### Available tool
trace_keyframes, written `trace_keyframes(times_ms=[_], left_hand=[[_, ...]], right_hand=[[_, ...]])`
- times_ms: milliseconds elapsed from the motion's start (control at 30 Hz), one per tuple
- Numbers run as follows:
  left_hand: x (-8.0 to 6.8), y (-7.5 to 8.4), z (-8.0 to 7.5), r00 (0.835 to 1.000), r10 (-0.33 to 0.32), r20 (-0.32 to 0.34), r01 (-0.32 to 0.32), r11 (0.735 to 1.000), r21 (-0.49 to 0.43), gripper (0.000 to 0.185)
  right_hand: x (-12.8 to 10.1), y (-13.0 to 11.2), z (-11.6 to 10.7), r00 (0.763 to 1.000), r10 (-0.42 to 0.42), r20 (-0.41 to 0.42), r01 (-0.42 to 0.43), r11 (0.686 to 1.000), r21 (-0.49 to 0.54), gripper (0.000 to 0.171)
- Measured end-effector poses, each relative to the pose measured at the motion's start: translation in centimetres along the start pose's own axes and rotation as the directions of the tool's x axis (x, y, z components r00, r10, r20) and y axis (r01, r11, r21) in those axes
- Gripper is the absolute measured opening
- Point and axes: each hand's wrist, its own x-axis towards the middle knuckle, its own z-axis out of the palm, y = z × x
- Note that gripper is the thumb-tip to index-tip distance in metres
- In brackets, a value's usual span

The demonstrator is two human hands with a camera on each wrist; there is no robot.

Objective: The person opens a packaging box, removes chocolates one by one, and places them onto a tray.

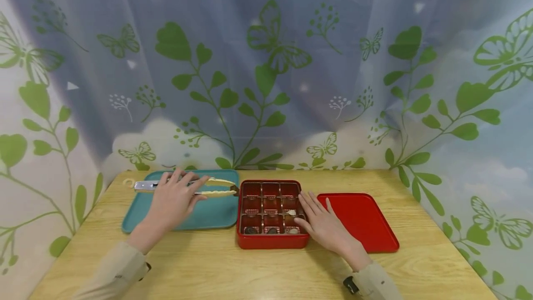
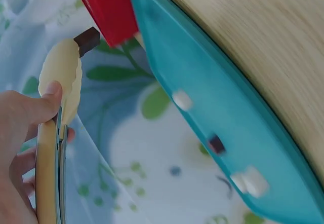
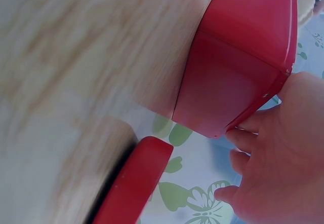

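My left hand [image 1: 172, 198] grips a pair of tongs [image 1: 145, 185] with metal arms and cream scalloped tips. Between those tips is a dark brown chocolate piece [image 2: 87, 40], held close to the left rim of a red box [image 1: 272, 242]. Clear dividers split the box into several compartments; dark and pale pieces lie in the front row, and a pale piece [image 1: 291, 213] sits in the right column. Fingers fairly straight, my right hand [image 1: 326, 228] rests against the box's right edge. In the right wrist view, its fingertips touch the red wall.
A teal tray [image 1: 220, 219] lies left of the box, under the tongs. White pieces [image 2: 253, 182] and a dark brown piece [image 2: 216, 144] are on it. To the right lies a red lid [image 1: 366, 221]. A patterned curtain [image 1: 266, 82] hangs behind the wooden table [image 1: 208, 267].
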Motion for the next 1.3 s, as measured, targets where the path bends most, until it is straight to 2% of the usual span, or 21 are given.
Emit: trace_keyframes(times_ms=[233, 433, 667, 900, 1133, 1300], left_hand=[[-2.8, -4.1, -0.3, 0.998, -0.060, -0.013, 0.060, 0.996, 0.058, 0.048], [-4.4, -6.7, -0.4, 0.997, -0.078, -0.023, 0.080, 0.991, 0.110, 0.046], [-5.4, -8.6, -1.1, 0.992, -0.108, 0.062, 0.094, 0.975, 0.200, 0.047], [-5.3, -8.9, -0.8, 0.991, -0.067, 0.113, 0.035, 0.964, 0.262, 0.043], [-3.9, -7.9, 0.1, 0.974, -0.095, 0.206, 0.044, 0.969, 0.242, 0.035], [-3.3, -7.3, 1.1, 0.967, -0.094, 0.237, 0.035, 0.970, 0.241, 0.038]], right_hand=[[0.0, -0.5, -0.6, 0.999, 0.015, 0.037, -0.015, 1.000, 0.005, 0.074], [0.0, -0.5, -0.5, 0.999, 0.017, 0.042, -0.018, 1.000, 0.011, 0.074], [0.0, -0.6, -0.5, 0.999, 0.010, 0.043, -0.010, 1.000, 0.020, 0.074], [-0.1, -0.4, -0.5, 1.000, 0.004, 0.019, -0.004, 1.000, 0.014, 0.074], [0.0, -0.1, -0.3, 1.000, -0.010, -0.008, 0.010, 1.000, 0.026, 0.074], [-0.1, -0.3, -0.6, 1.000, -0.002, 0.014, 0.002, 1.000, 0.031, 0.074]])
